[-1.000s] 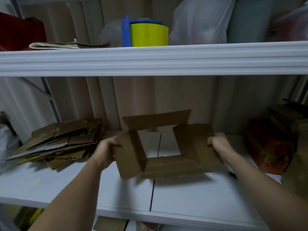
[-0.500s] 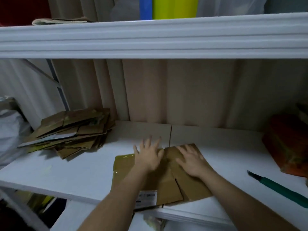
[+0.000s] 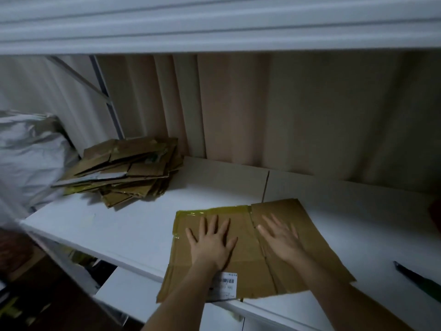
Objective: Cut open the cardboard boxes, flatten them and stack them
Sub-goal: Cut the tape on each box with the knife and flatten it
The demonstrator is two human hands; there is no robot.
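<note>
Head view: I see my left hand [image 3: 212,244] and right hand [image 3: 282,240] pressing flat, fingers straight and spread, on the flattened box [image 3: 317,237], which lies on the white shelf [image 3: 133,225] and overhangs its front edge. The stack of flattened cardboard [image 3: 128,170] sits well apart at far left. A green-handled cutter [image 3: 420,279] lies to the right.

We count two hands, the left [image 3: 213,244] and the right [image 3: 281,240], both flat on one flattened box [image 3: 293,271]; one label [image 3: 226,284] on it; one stack [image 3: 124,173] of flattened boxes, perhaps seven or eight sheets, though the dim light blurs their edges; one cutter [image 3: 420,279] at the right; one silver bag [image 3: 26,158] at the left; two shelves [image 3: 119,230] in view.
</note>
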